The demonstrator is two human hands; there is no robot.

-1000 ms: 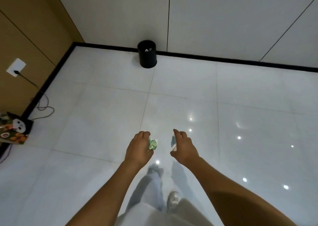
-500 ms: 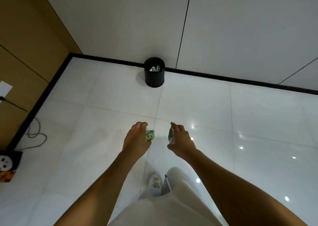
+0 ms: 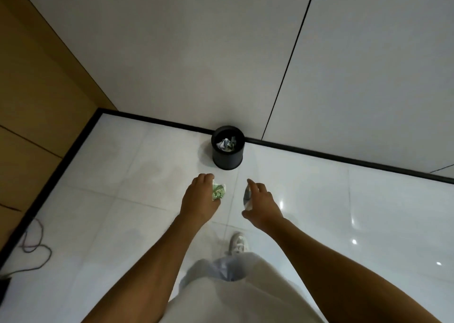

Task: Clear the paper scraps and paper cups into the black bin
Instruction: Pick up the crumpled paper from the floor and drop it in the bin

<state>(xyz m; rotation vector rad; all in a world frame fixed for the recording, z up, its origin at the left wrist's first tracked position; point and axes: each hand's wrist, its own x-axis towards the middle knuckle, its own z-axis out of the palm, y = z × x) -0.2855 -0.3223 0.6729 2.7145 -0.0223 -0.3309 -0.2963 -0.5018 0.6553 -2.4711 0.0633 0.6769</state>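
Two hands reach forward: the left hand [image 3: 197, 201] grips a crumpled green paper scrap [image 3: 218, 191], the right hand [image 3: 261, 203] curls round a pale scrap [image 3: 246, 196]. At twelve o'clock, the black bin [image 3: 227, 156] holds crumpled paper.

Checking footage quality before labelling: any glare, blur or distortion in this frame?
Head view: ceiling-light glare spots the glossy floor tiles at right; wide-angle distortion tilts the wall seams; the black bin is sharp; the scraps held by the left hand and right hand look slightly soft.

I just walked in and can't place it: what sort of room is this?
Probably a bare indoor room or office corner. Glossy white floor tiles meet pale wall panels at a black baseboard, a small black bin of crumpled paper stands by the wall, and a cable lies loose on the floor.
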